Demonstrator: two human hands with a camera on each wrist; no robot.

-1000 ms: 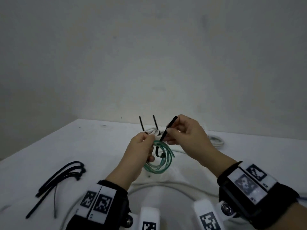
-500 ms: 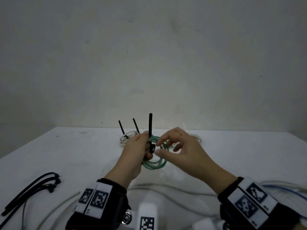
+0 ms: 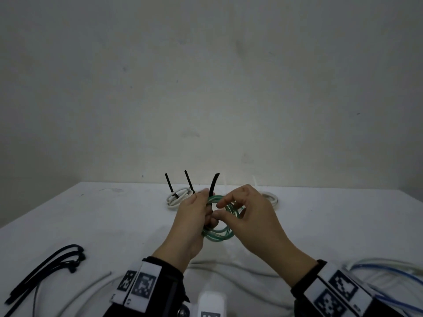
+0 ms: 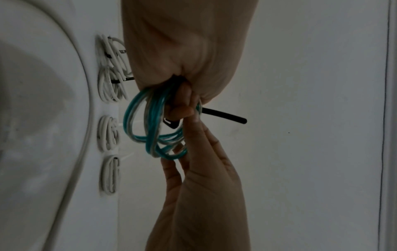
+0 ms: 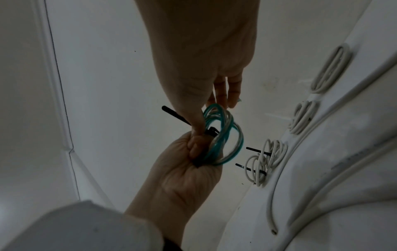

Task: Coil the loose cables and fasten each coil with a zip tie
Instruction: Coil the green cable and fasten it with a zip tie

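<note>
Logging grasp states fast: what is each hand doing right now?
Left hand: closed, gripping the coiled green cable and black plastic zip tie.
Right hand: thumb and forefinger at the tie; whether they pinch it cannot be told.

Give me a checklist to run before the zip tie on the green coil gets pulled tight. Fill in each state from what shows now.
1. Green coil gathered into loops and held by the left hand: ok.
2. Black zip tie wrapped round the coil, its tail sticking up free: ok.
3. Tail passed through the tie's head: ok; how far in, cannot tell.
4. Right hand holding the tail, ready to pull: not ok; its thumb and forefinger sit lower, near the head.
5. All strands inside the tie's loop: cannot tell, fingers hide it.
6. Spare zip ties on the table: ok.
</note>
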